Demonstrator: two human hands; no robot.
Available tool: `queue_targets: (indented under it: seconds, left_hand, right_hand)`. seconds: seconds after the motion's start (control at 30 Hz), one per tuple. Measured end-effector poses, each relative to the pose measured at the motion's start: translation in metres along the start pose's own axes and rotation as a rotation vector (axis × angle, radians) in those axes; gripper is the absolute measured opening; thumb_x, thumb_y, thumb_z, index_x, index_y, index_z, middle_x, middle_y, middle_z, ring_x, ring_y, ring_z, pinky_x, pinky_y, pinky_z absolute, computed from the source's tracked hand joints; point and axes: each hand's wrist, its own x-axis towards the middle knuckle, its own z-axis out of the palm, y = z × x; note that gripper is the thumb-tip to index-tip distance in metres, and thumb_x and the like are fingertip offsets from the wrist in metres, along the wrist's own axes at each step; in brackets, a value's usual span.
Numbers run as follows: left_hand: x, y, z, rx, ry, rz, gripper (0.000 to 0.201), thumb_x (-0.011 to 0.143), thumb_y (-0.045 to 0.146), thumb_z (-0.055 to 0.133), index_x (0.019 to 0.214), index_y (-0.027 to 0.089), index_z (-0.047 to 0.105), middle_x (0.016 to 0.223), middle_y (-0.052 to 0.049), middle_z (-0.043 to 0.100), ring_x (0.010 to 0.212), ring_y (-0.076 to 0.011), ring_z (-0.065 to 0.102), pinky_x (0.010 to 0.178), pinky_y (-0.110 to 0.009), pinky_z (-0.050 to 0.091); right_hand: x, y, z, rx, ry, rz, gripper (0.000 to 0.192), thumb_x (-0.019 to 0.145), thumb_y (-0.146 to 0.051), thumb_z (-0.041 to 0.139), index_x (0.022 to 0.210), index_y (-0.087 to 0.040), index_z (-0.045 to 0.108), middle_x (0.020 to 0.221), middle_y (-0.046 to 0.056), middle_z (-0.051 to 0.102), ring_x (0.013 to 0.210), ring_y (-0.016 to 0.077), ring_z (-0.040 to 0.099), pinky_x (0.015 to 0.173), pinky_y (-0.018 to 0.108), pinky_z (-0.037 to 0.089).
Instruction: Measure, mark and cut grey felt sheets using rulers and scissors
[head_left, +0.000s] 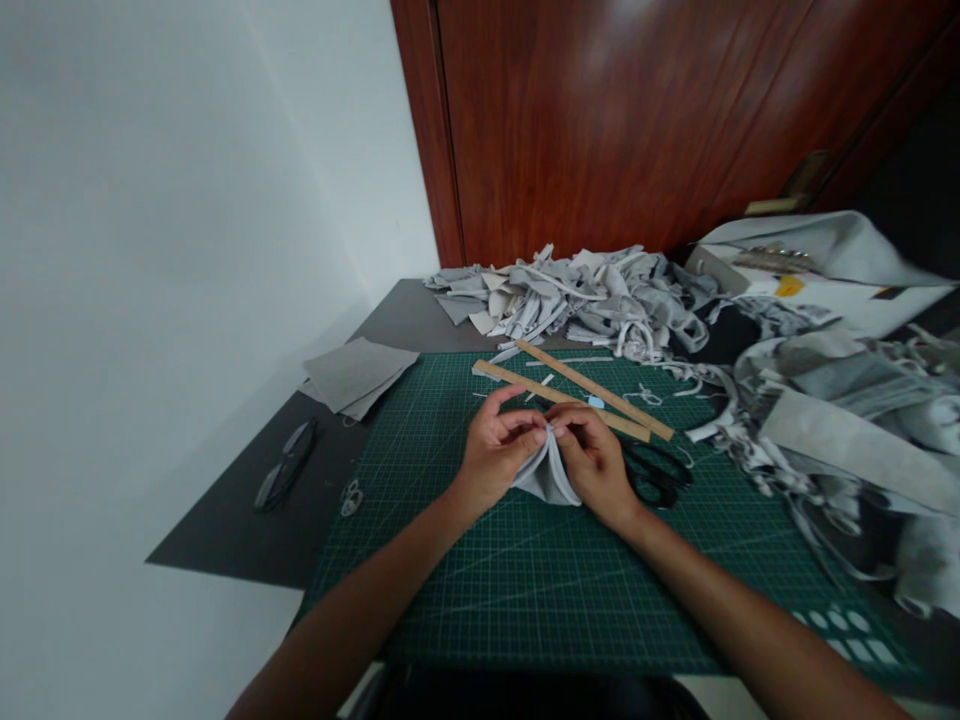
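A piece of grey fabric (550,482) hangs folded between my two hands, above the green cutting mat (420,540). My left hand (499,440) pinches its top edge between thumb and fingers, with the index finger raised. From the other side, my right hand (592,455) pinches the same edge, close to the left fingertips. Black-handled scissors (652,475) lie just right of my right hand, their blades mostly hidden. Two wooden rulers (600,388) and another ruler (517,378) lie crossing beyond my hands.
Grey fabric scraps (570,290) are heaped at the back. More grey cloth (862,440) piles up on the right, before a white box (832,290). Eyeglasses (285,465) and flat grey fabric pieces (360,375) lie at left, near the white wall (187,250).
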Motion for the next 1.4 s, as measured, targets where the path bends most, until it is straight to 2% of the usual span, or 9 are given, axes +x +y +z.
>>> queue_targets:
  seconds: [0.43, 1.07, 1.4]
  left_hand:
    - [-0.0010, 0.0007, 0.0035, -0.048, 0.091, -0.035, 0.062, 0.066, 0.035, 0.094, 0.107, 0.021, 0.051, 0.081, 0.003, 0.069, 0.069, -0.0113, 0.065, 0.068, -0.024, 0.049]
    - [-0.0022, -0.0012, 0.0037, 0.136, 0.011, 0.142, 0.053, 0.078, 0.040, 0.087, 0.110, 0.023, 0.048, 0.078, 0.003, 0.067, 0.069, -0.0127, 0.064, 0.068, -0.024, 0.049]
    - [-0.0092, -0.0042, 0.0015, 0.351, 0.010, 0.264, 0.032, 0.088, 0.028, 0.077, 0.108, 0.022, 0.052, 0.086, 0.000, 0.071, 0.079, -0.0141, 0.067, 0.078, -0.026, 0.052]
  right_hand:
    - [0.0001, -0.0019, 0.0017, 0.006, -0.034, 0.019, 0.012, 0.100, -0.037, 0.064, 0.094, -0.028, 0.067, 0.092, 0.003, 0.071, 0.091, 0.0228, 0.068, 0.084, 0.039, 0.055]
    - [-0.0019, -0.0070, 0.0025, 0.011, -0.043, 0.112, 0.018, 0.099, -0.044, 0.063, 0.093, -0.027, 0.064, 0.087, 0.002, 0.070, 0.084, 0.0221, 0.066, 0.076, 0.036, 0.055]
    - [-0.0056, -0.0046, 0.0027, 0.030, -0.046, 0.144, 0.011, 0.099, -0.038, 0.064, 0.097, -0.027, 0.063, 0.093, 0.002, 0.070, 0.088, 0.0217, 0.068, 0.081, 0.036, 0.056]
